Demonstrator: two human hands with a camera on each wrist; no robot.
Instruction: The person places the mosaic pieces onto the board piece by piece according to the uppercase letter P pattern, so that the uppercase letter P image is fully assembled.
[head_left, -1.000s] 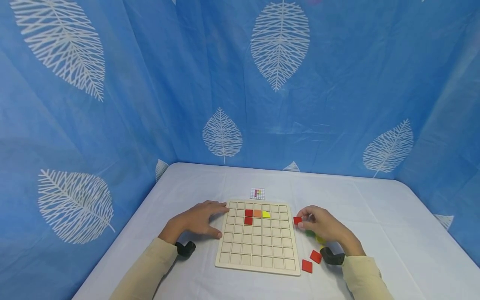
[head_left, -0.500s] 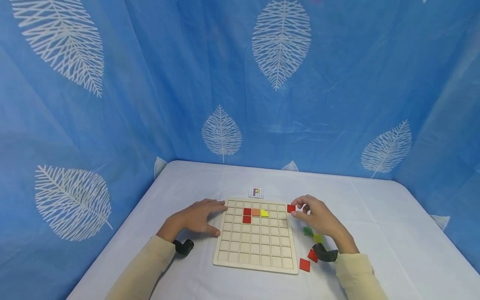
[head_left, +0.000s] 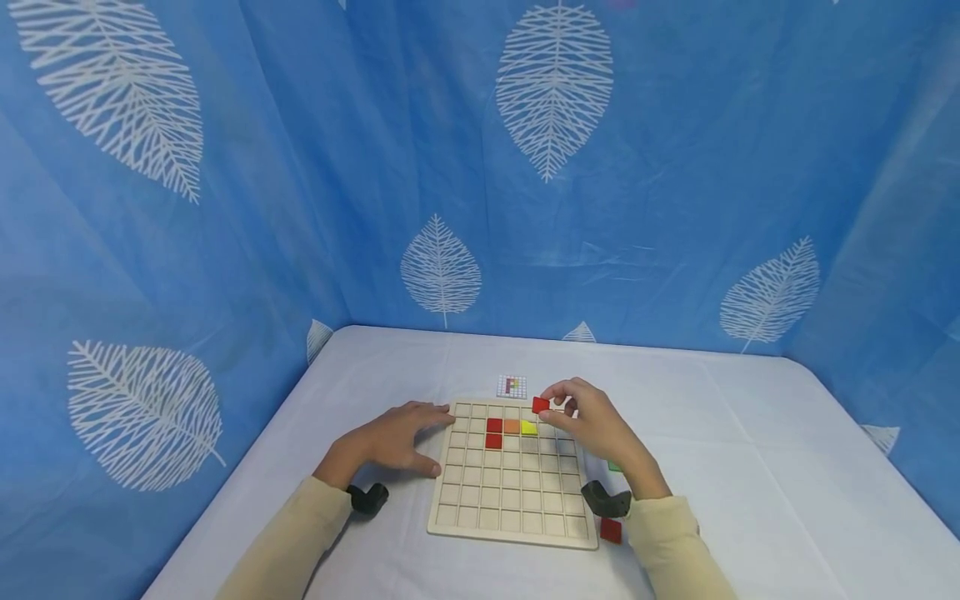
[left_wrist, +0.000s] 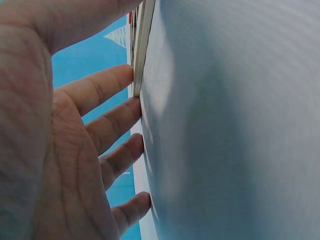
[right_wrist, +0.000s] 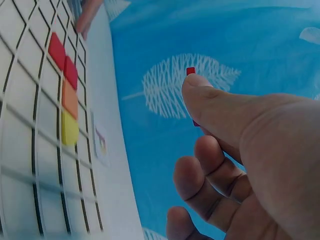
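Observation:
A pale wooden grid board (head_left: 510, 500) lies on the white table. Two red square tiles (head_left: 493, 441), an orange tile (head_left: 512, 427) and a yellow tile with one rounded corner (head_left: 528, 427) sit in its upper cells. Between thumb and fingertips my right hand (head_left: 592, 421) pinches another red tile (head_left: 541, 405), raised over the board's upper right part; in the right wrist view only the tile's ends show past the thumb. My left hand (head_left: 393, 437) rests at the board's left edge, fingers spread, with fingertips touching the edge and the cloth in the left wrist view.
Behind the board lies a small pattern card (head_left: 512, 387) with a coloured grid. Right of the board are a loose red tile (head_left: 611, 531) and a green tile (head_left: 614, 467), mostly covered by the right arm. A blue leaf-print curtain (head_left: 555, 250) surrounds the table.
My right hand has carried the pinched red tile from beside the board's right edge leftward and up over the board. The left hand stays at the left edge.

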